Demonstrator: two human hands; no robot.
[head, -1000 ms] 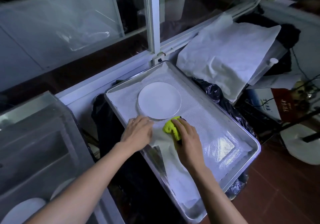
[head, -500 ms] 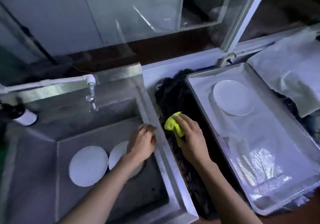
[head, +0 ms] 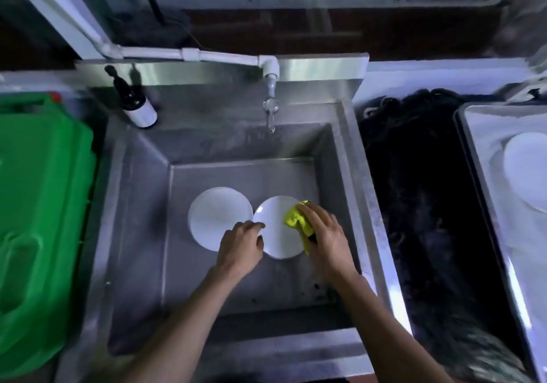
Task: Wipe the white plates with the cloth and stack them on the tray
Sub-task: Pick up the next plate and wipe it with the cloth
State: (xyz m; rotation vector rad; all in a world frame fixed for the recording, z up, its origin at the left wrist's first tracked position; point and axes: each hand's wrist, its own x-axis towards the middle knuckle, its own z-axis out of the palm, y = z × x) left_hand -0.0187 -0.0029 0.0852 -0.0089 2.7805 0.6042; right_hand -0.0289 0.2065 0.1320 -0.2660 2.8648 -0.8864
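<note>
A tap (head: 270, 107) and bottle (head: 136, 105) stand behind the sink (head: 352, 175). Our left hand (head: 241, 245) grips a glossy white plate (head: 276, 228); our right hand (head: 325, 236) clutches the yellow cloth (head: 297, 220) on it.

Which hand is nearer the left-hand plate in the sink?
Left. The left hand overlaps the left-hand plate at its lower right edge; the right hand, gripping the yellow cloth, is over the other plate.

Your steel sink (head: 340, 157) carries 2 white plates (head: 220, 217), side by side, directly under your hands (head: 241, 246); a dark bottle (head: 134, 106) stands on its rim, far-left of them.
</note>
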